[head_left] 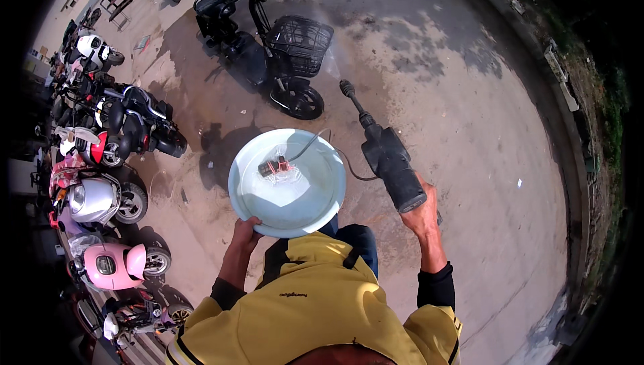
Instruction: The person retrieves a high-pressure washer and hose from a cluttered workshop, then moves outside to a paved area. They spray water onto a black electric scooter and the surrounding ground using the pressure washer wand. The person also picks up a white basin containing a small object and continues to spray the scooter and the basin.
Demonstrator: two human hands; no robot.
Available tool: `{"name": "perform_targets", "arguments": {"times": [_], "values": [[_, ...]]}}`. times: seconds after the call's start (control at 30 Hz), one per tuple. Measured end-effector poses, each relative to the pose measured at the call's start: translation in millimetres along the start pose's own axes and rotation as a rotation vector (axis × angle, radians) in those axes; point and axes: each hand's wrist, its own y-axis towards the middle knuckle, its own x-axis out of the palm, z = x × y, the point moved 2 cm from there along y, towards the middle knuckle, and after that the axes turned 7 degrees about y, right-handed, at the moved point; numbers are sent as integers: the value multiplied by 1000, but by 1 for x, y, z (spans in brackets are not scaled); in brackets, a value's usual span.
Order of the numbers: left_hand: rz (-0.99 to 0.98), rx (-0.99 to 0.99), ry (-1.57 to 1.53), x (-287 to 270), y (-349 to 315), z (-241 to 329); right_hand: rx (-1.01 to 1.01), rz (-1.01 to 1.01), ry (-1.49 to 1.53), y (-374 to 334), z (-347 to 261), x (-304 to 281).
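My left hand (247, 230) grips the near left rim of a pale blue basin (245, 197), thumb over the edge. Water lies in the basin, and a dark hose end with red parts (276, 166) sits in it. From there a thin dark hose (312, 141) runs over the far rim toward the spray gun. My right hand (421, 209) is wrapped round the black pressure-washer gun (389, 164), its nozzle pointing up and left. A faint mist shows between the nozzle and the front basket (300, 44) of a black electric scooter (251, 56).
Several parked scooters line the left side, among them a pink one (114, 264), a silver one (94, 198) and a black motorcycle (137, 120). Wet patches darken the concrete ground (469, 164) around the black scooter. A kerb (562, 83) with plants runs along the right.
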Motion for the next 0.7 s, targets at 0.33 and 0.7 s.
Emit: {"name": "perform_targets", "arguments": {"times": [0.33,0.7], "values": [[130,60,1,139,-8,-18,-43,-232,186,93,42,-103],[232,86,-303,331,-21,-78,-458,-482,88,228,93,-241]]}}
